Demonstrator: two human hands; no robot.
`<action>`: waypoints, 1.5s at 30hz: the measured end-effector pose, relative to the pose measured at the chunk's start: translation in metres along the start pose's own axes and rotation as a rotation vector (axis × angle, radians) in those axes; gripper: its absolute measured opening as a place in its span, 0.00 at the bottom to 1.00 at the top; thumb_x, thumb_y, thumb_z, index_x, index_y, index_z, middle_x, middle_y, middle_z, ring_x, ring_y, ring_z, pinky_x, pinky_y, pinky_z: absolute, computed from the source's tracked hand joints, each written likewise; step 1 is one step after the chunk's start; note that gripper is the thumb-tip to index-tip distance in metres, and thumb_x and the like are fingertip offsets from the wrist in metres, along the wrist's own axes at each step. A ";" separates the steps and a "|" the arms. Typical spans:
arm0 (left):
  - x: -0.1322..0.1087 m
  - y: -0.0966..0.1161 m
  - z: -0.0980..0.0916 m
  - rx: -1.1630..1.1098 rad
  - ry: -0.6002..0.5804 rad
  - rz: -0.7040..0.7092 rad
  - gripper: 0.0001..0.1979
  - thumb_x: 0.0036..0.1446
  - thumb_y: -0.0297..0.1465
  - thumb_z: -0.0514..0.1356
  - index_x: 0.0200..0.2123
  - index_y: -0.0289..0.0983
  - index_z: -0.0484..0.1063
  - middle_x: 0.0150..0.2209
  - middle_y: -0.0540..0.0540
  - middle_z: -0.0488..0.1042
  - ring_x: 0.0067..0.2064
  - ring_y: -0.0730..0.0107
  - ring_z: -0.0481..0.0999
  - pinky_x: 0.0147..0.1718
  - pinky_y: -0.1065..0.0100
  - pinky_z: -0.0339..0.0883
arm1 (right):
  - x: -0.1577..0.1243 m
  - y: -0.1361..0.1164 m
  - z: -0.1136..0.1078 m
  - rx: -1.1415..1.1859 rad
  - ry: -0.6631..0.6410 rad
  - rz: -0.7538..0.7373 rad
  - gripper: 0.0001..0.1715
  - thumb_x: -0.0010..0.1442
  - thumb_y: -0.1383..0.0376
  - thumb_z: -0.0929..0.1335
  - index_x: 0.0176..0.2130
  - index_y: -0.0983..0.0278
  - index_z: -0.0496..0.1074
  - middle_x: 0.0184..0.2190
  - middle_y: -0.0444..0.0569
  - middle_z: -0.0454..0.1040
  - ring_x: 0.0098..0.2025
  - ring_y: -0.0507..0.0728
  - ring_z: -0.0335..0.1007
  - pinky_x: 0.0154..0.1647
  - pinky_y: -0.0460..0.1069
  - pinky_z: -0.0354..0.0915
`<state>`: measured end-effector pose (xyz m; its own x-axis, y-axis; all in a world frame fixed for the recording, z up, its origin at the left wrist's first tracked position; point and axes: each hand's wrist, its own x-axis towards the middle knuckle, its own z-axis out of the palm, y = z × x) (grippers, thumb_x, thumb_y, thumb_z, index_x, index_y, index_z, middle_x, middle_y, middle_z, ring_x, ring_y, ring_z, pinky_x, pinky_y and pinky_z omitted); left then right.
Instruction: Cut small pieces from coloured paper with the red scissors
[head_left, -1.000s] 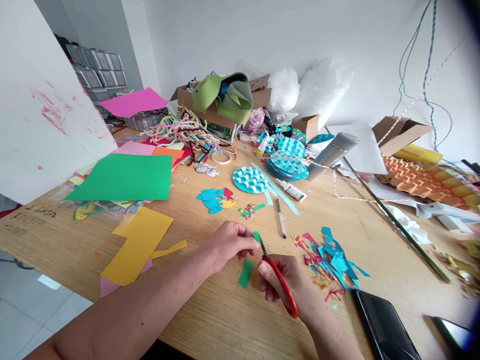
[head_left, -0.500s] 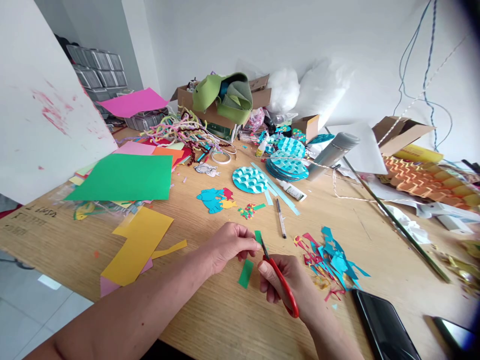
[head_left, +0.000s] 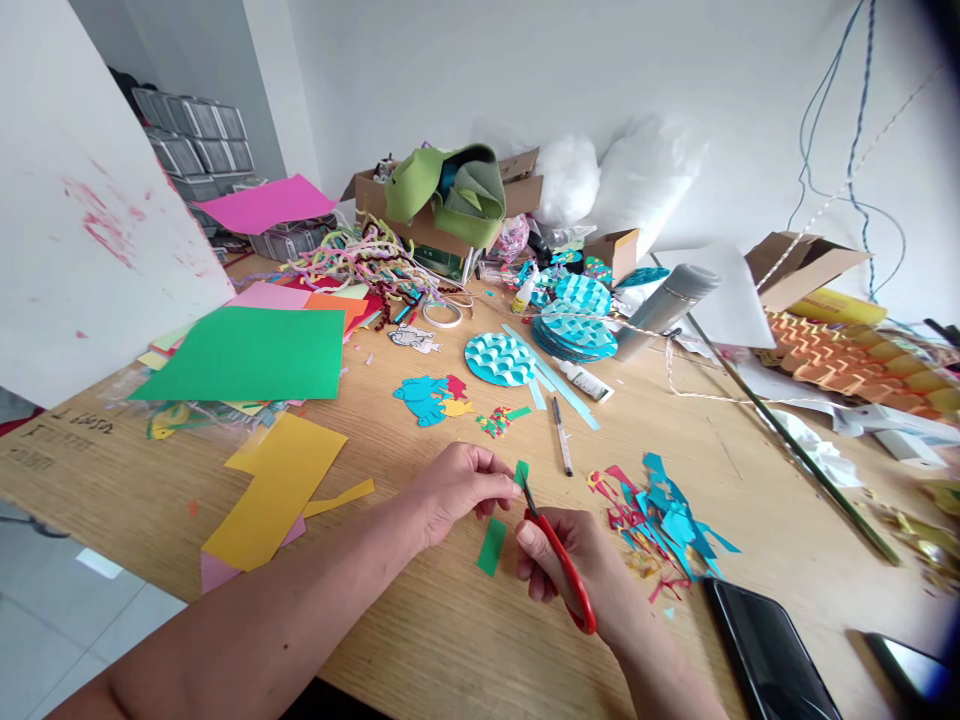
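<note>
My left hand (head_left: 474, 482) pinches a small strip of green paper (head_left: 522, 470) between thumb and fingers. Red-handled scissors (head_left: 564, 568) are gripped in my right hand (head_left: 570, 560), their blades up against the green strip. Whether the blades are fully closed is hard to make out. Below my left hand, another green paper piece (head_left: 492, 546) lies on the table. Just beyond the hands are a pile of tiny coloured paper bits (head_left: 495, 422) and blue, red and yellow paper fish (head_left: 424, 400).
To the right lie blue and red paper scraps (head_left: 671, 515), a black phone (head_left: 769, 650) and a pen (head_left: 562, 437). Yellow paper (head_left: 281, 495) and a green sheet (head_left: 244, 352) are at the left. Wavy blue discs (head_left: 501, 360) and a grey bottle (head_left: 667, 310) stand farther back.
The green strip in my left hand has shifted slightly to the right and tilts differently against the scissor blades. Both hands stay nearly where they were.
</note>
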<state>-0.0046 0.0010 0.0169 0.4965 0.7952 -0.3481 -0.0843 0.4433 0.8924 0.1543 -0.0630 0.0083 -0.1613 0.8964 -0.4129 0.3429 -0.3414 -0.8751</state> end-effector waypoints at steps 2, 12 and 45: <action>0.000 0.000 0.000 -0.006 0.001 -0.004 0.07 0.38 0.31 0.64 0.20 0.34 0.69 0.18 0.51 0.68 0.20 0.79 0.61 0.22 0.71 0.53 | 0.000 0.000 0.000 -0.001 -0.001 0.006 0.30 0.49 0.42 0.70 0.22 0.65 0.65 0.17 0.45 0.70 0.16 0.50 0.66 0.16 0.43 0.58; 0.000 0.001 0.000 -0.058 0.037 -0.026 0.08 0.37 0.31 0.64 0.22 0.34 0.69 0.18 0.52 0.68 0.20 0.79 0.62 0.21 0.73 0.52 | -0.001 -0.002 0.000 0.008 -0.003 0.024 0.31 0.48 0.41 0.70 0.21 0.65 0.64 0.17 0.45 0.71 0.15 0.50 0.66 0.15 0.43 0.57; 0.002 -0.002 -0.001 -0.031 0.009 -0.028 0.08 0.36 0.32 0.64 0.21 0.34 0.69 0.18 0.52 0.69 0.19 0.79 0.62 0.20 0.72 0.52 | -0.002 -0.004 0.000 0.022 -0.003 0.000 0.30 0.49 0.43 0.71 0.21 0.66 0.65 0.16 0.45 0.70 0.15 0.48 0.65 0.15 0.41 0.56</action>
<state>-0.0045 0.0027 0.0142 0.4912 0.7859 -0.3755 -0.0974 0.4780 0.8730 0.1532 -0.0638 0.0126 -0.1644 0.8953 -0.4139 0.3225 -0.3478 -0.8804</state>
